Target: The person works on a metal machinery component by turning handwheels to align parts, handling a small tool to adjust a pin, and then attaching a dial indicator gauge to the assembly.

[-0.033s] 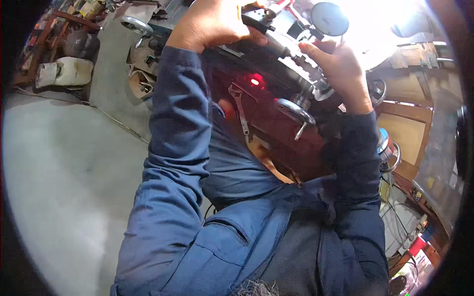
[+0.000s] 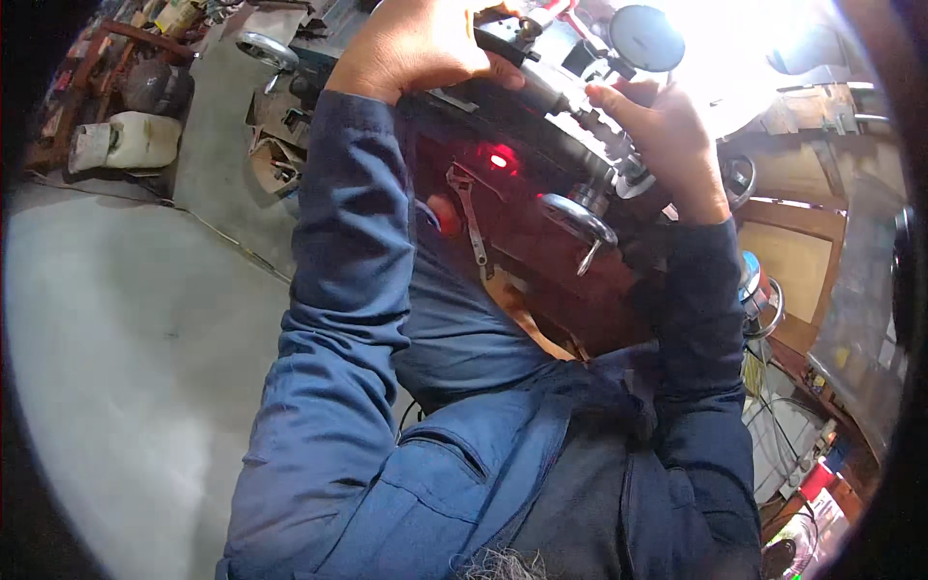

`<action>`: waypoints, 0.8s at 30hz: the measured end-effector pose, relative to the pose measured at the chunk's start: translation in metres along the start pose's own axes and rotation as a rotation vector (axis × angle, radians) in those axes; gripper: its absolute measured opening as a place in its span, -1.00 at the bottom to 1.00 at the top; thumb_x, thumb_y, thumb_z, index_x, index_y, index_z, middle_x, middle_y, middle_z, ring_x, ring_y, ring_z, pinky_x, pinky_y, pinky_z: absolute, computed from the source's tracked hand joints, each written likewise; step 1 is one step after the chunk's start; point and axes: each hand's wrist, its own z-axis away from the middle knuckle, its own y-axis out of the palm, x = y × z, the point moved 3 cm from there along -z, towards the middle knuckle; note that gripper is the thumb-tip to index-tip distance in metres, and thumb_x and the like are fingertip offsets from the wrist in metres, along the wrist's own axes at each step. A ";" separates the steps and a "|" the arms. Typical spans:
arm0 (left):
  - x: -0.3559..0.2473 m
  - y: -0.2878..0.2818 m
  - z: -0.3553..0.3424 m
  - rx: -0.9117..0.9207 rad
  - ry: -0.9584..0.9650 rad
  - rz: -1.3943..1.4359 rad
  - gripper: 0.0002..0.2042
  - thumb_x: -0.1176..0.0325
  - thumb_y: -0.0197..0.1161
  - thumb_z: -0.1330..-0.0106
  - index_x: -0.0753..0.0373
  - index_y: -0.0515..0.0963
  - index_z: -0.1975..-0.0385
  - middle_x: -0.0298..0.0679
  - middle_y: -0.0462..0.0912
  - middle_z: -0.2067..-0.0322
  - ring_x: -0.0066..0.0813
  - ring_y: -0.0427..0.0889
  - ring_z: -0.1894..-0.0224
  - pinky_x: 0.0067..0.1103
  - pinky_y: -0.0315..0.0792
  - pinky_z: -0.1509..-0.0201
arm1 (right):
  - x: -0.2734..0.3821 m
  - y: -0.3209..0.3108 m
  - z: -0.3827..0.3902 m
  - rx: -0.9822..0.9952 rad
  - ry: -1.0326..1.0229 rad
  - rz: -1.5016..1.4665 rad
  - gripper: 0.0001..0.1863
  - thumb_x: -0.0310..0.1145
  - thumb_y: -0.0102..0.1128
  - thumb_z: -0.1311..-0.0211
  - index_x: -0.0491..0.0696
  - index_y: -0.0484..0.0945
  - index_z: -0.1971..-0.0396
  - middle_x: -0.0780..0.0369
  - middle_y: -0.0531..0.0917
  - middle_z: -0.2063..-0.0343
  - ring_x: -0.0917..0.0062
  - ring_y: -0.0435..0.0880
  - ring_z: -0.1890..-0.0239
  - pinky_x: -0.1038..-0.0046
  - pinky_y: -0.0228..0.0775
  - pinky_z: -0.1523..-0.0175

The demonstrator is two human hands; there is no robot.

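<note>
Both arms reach up to a metal machine at the top of the view. My left hand [image 2: 430, 48] is closed around a dark metal block [image 2: 503, 37], its thumb along the near side. Right of the block is a bright metal cylinder [image 2: 549, 89]. My right hand [image 2: 669, 130] is bent in with its thumb against the small metal parts at the cylinder's right end; its other fingers are hidden behind, so what they hold cannot be made out. Just above sits a round grey disc [image 2: 646, 39], beside a red handle-like piece [image 2: 570, 21].
Below the hands is a steel handwheel [image 2: 578, 218] with a crank; another handwheel [image 2: 268, 50] stands far left. An adjustable wrench [image 2: 470, 215] lies against the dark red machine front, near a glowing red light [image 2: 499, 161]. A white plastic can [image 2: 143, 141] stands at left.
</note>
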 end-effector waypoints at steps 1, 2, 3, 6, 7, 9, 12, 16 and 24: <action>0.001 0.002 -0.001 0.011 0.012 0.041 -0.54 0.57 0.26 0.02 0.30 0.59 0.01 -0.11 0.70 0.10 -0.36 0.64 0.04 -0.50 0.46 -0.09 | -0.006 0.001 -0.002 -0.016 -0.030 0.035 -0.50 0.00 0.38 -0.12 -0.23 0.70 0.32 0.20 0.71 0.47 0.58 0.63 0.34 0.53 0.42 0.14; 0.001 0.004 -0.003 0.022 0.024 0.081 -0.55 0.56 0.27 0.03 0.29 0.60 0.02 -0.11 0.70 0.09 -0.36 0.64 0.03 -0.50 0.46 -0.10 | -0.009 0.001 -0.002 -0.031 -0.060 0.069 -0.52 -0.01 0.35 -0.14 -0.22 0.71 0.32 0.20 0.71 0.47 0.57 0.64 0.31 0.53 0.42 0.12; 0.003 0.002 -0.001 0.018 0.022 0.081 -0.55 0.56 0.27 0.03 0.29 0.60 0.02 -0.11 0.70 0.09 -0.36 0.64 0.03 -0.50 0.46 -0.10 | -0.001 0.000 -0.001 -0.028 -0.063 0.071 -0.52 -0.01 0.35 -0.14 -0.22 0.71 0.32 0.20 0.71 0.47 0.57 0.64 0.31 0.53 0.42 0.12; 0.002 -0.002 0.003 -0.010 0.064 0.038 -0.57 0.51 0.32 0.01 0.29 0.61 0.04 -0.12 0.70 0.10 -0.37 0.64 0.04 -0.51 0.46 -0.09 | 0.013 -0.011 0.020 -0.148 -0.311 0.424 -0.56 -0.13 0.26 -0.24 -0.28 0.63 0.19 0.12 0.71 0.29 0.47 0.66 0.18 0.47 0.46 0.02; -0.008 -0.003 0.004 -0.022 -0.016 0.075 -0.59 0.50 0.33 0.00 0.29 0.62 0.05 -0.13 0.70 0.10 -0.38 0.64 0.05 -0.52 0.46 -0.07 | 0.000 -0.030 0.037 -0.261 -0.395 0.341 -0.58 -0.18 0.21 -0.28 -0.30 0.60 0.14 0.08 0.70 0.22 0.43 0.66 0.13 0.43 0.46 -0.03; -0.028 -0.010 0.012 -0.036 -0.103 0.105 -0.60 0.48 0.34 -0.02 0.28 0.62 0.05 -0.14 0.70 0.10 -0.40 0.65 0.07 -0.53 0.47 -0.06 | -0.037 -0.071 0.072 -0.408 -0.331 -0.190 -0.60 -0.27 0.10 -0.36 -0.34 0.52 0.04 0.02 0.66 0.08 0.33 0.66 0.05 0.34 0.47 -0.13; -0.029 -0.008 0.008 -0.004 -0.192 0.105 -0.65 0.42 0.35 -0.05 0.28 0.64 0.10 -0.16 0.71 0.15 -0.45 0.65 0.11 -0.53 0.48 -0.01 | -0.125 -0.159 0.152 -0.828 0.020 -0.048 -0.62 -0.25 -0.06 -0.48 -0.24 0.50 -0.05 0.00 0.61 -0.03 0.34 0.61 -0.06 0.33 0.43 -0.18; 0.006 -0.009 0.004 -0.126 0.032 0.098 -0.77 0.28 0.26 -0.24 0.34 0.62 0.30 -0.19 0.71 0.42 -0.48 0.66 0.37 -0.56 0.50 0.21 | -0.286 -0.229 0.252 -0.580 0.348 0.361 -0.52 -0.10 -0.19 -0.53 -0.18 0.42 -0.15 0.06 0.56 -0.09 0.36 0.50 -0.18 0.33 0.32 -0.24; 0.080 -0.027 0.010 -0.687 -0.320 0.437 -0.67 0.13 0.12 -0.43 0.33 0.55 0.13 -0.13 0.72 0.32 -0.42 0.68 0.28 -0.55 0.51 0.21 | -0.375 -0.204 0.255 -0.691 0.355 -0.792 -0.68 -0.20 0.00 -0.41 -0.15 0.56 0.13 0.23 0.64 0.21 0.54 0.65 0.17 0.48 0.55 0.08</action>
